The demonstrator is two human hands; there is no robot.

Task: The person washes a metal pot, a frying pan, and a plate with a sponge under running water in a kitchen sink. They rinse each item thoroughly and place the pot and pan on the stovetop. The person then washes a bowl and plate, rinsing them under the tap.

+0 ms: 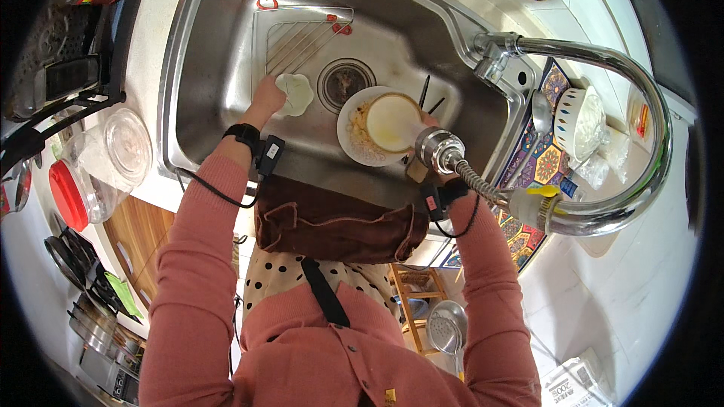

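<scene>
My left hand [268, 100] grips the edge of a small pale green scalloped dish [295, 95], held over the steel sink [218, 56] left of the drain [346, 83]. My right hand [431, 120], partly hidden by the faucet's spray head [438, 148], holds the rim of a bowl [391, 122] of cloudy, pale liquid. Water appears to run from the spray head into it. Beneath the bowl is a white plate [353, 150] with yellowish food scraps. Dark sticks, probably chopsticks [425, 90], poke out beyond my right hand. A tan piece, perhaps a sponge [417, 170], shows below it.
A wire rack [308, 39] lies in the sink's far left, with red pieces [341, 29] around it. The faucet's curved pipe [650, 85] arches over the right side. A ladle [541, 116] and a patterned white container [580, 121] stand right; a red-lidded jar [93, 172] lies left.
</scene>
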